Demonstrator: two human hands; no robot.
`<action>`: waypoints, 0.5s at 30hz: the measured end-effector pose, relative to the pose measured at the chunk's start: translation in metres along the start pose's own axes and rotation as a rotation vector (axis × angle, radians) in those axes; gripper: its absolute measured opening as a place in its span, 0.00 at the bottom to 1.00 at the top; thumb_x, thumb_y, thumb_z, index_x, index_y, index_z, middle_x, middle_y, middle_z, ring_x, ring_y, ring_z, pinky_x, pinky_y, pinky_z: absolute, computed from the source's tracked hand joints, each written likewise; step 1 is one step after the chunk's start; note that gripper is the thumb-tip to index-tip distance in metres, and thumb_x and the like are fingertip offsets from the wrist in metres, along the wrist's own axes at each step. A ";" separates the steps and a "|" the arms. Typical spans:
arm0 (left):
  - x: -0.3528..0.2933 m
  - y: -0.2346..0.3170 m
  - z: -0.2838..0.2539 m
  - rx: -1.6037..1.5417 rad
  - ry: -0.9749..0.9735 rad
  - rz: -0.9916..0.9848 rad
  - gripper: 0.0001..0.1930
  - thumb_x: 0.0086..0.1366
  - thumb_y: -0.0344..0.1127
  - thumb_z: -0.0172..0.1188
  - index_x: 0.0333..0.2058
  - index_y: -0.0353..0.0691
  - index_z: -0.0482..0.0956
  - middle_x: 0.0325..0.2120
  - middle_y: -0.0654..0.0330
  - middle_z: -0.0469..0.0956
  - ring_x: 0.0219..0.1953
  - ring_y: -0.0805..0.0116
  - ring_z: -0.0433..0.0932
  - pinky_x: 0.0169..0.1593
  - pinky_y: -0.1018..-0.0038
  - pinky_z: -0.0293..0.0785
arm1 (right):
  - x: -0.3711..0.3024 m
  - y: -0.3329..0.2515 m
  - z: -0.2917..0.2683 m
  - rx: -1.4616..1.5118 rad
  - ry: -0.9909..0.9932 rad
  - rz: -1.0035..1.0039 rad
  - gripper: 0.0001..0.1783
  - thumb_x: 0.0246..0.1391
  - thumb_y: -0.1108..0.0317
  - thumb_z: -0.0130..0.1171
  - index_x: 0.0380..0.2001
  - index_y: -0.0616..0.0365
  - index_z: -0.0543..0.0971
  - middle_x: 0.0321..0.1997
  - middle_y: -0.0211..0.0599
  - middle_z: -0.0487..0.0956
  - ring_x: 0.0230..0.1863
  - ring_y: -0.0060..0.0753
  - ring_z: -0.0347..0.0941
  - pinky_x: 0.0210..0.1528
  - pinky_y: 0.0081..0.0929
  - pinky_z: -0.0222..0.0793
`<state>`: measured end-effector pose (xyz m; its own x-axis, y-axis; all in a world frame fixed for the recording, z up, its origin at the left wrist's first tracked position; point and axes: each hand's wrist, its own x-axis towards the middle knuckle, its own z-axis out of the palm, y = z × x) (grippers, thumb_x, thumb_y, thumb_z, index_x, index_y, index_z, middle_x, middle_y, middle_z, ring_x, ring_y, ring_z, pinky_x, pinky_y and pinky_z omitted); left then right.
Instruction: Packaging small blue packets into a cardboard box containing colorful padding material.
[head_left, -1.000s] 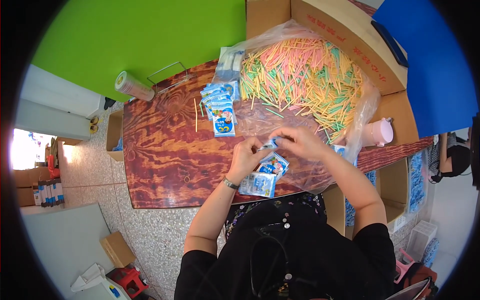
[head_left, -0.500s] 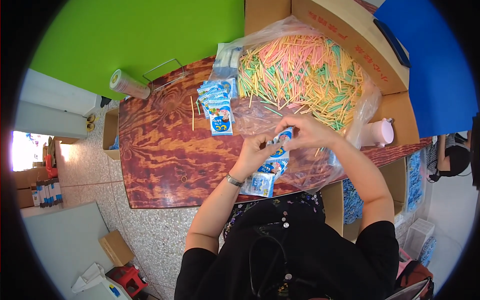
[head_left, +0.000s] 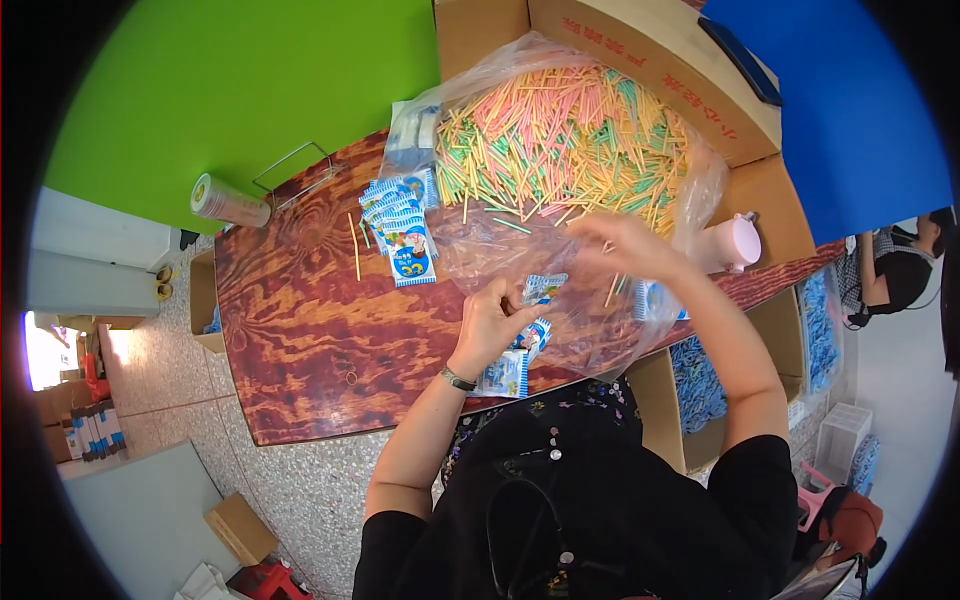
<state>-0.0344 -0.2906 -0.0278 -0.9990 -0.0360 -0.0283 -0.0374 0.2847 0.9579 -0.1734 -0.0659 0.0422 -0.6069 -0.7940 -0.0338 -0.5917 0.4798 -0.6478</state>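
My left hand pinches a small blue-and-white packet over the near part of the table. Under that hand more blue-and-white packets lie at the table's near edge. My right hand is in the air to the right of the held packet, slightly blurred, its fingers stretched out leftward and nothing visible in them. Just beyond it spreads a big heap of thin pink, yellow and green sticks on clear plastic sheeting in an open cardboard box. Left of the heap lies a fanned pile of similar packets.
On the wood-grain table are a few loose sticks, a small ring, a stack of cups and a wire stand. A pink mug stands at right. Boxes of blue packets sit below; another person is far right.
My right hand has let go of the packet and moved right and away from my left hand, which keeps hold of it. The whole view has shifted slightly.
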 end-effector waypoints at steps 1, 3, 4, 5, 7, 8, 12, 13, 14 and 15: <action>0.002 0.002 0.003 0.002 0.013 0.024 0.19 0.52 0.35 0.74 0.21 0.38 0.69 0.15 0.64 0.73 0.18 0.81 0.70 0.22 0.78 0.67 | -0.005 0.032 -0.009 -0.324 0.052 0.041 0.18 0.49 0.71 0.63 0.46 0.56 0.76 0.46 0.43 0.78 0.49 0.47 0.74 0.50 0.39 0.71; 0.001 0.003 0.007 -0.025 -0.002 0.051 0.18 0.52 0.35 0.74 0.22 0.38 0.69 0.14 0.65 0.72 0.18 0.80 0.70 0.21 0.78 0.67 | -0.012 0.060 -0.006 -0.467 -0.015 0.133 0.20 0.46 0.70 0.64 0.45 0.57 0.76 0.47 0.42 0.76 0.52 0.47 0.72 0.51 0.41 0.71; 0.000 0.004 0.009 -0.052 -0.017 0.075 0.18 0.52 0.35 0.74 0.22 0.38 0.69 0.14 0.65 0.71 0.17 0.80 0.70 0.21 0.78 0.66 | -0.014 0.070 -0.002 -0.607 -0.084 0.226 0.22 0.44 0.70 0.66 0.45 0.57 0.76 0.48 0.42 0.74 0.54 0.47 0.70 0.53 0.42 0.70; 0.000 0.005 0.009 -0.053 -0.014 0.076 0.18 0.52 0.35 0.74 0.22 0.38 0.69 0.14 0.65 0.71 0.17 0.80 0.70 0.21 0.78 0.66 | -0.012 0.070 0.002 -0.608 -0.085 0.225 0.22 0.44 0.70 0.66 0.45 0.57 0.76 0.48 0.42 0.74 0.54 0.47 0.70 0.53 0.42 0.70; -0.001 0.011 0.009 -0.043 -0.065 0.074 0.17 0.53 0.34 0.73 0.23 0.39 0.69 0.16 0.64 0.73 0.18 0.79 0.70 0.21 0.78 0.66 | -0.010 0.071 0.011 -0.733 -0.120 0.277 0.24 0.39 0.68 0.69 0.43 0.58 0.76 0.47 0.41 0.71 0.56 0.46 0.67 0.53 0.45 0.70; -0.002 0.010 0.009 -0.042 -0.065 0.073 0.17 0.53 0.34 0.73 0.23 0.39 0.69 0.16 0.64 0.73 0.18 0.79 0.70 0.21 0.78 0.66 | -0.010 0.074 0.011 -0.732 -0.120 0.276 0.24 0.39 0.68 0.69 0.43 0.58 0.76 0.47 0.41 0.71 0.56 0.46 0.67 0.53 0.45 0.70; -0.001 0.002 0.012 0.073 -0.174 0.068 0.17 0.52 0.35 0.72 0.25 0.38 0.68 0.24 0.57 0.77 0.27 0.68 0.77 0.29 0.72 0.72 | -0.006 0.085 0.010 -0.685 -0.017 0.241 0.24 0.36 0.64 0.70 0.40 0.58 0.76 0.45 0.41 0.71 0.54 0.45 0.68 0.52 0.46 0.70; 0.001 0.000 0.013 0.155 -0.234 0.126 0.17 0.52 0.35 0.72 0.25 0.37 0.68 0.29 0.53 0.78 0.32 0.62 0.79 0.33 0.69 0.74 | -0.006 0.086 0.010 -0.676 -0.009 0.242 0.23 0.36 0.63 0.69 0.39 0.57 0.76 0.45 0.41 0.71 0.53 0.45 0.69 0.51 0.46 0.70; 0.003 -0.001 0.018 0.156 -0.233 0.126 0.17 0.52 0.35 0.72 0.25 0.37 0.68 0.29 0.53 0.78 0.32 0.62 0.79 0.33 0.69 0.74 | -0.005 0.087 0.012 -0.676 -0.009 0.240 0.23 0.36 0.63 0.69 0.39 0.57 0.76 0.45 0.41 0.71 0.53 0.45 0.69 0.51 0.46 0.70; 0.006 -0.003 0.027 0.121 -0.235 0.320 0.18 0.53 0.36 0.71 0.26 0.36 0.67 0.33 0.50 0.77 0.36 0.58 0.79 0.36 0.67 0.73 | -0.004 0.087 0.015 -0.669 0.006 0.253 0.23 0.35 0.63 0.69 0.38 0.57 0.77 0.44 0.41 0.72 0.52 0.45 0.69 0.51 0.46 0.69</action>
<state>-0.0414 -0.2657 -0.0388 -0.9390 0.2883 0.1877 0.2874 0.3575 0.8886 -0.2147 -0.0262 -0.0253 -0.7701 -0.6272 -0.1161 -0.6301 0.7764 -0.0146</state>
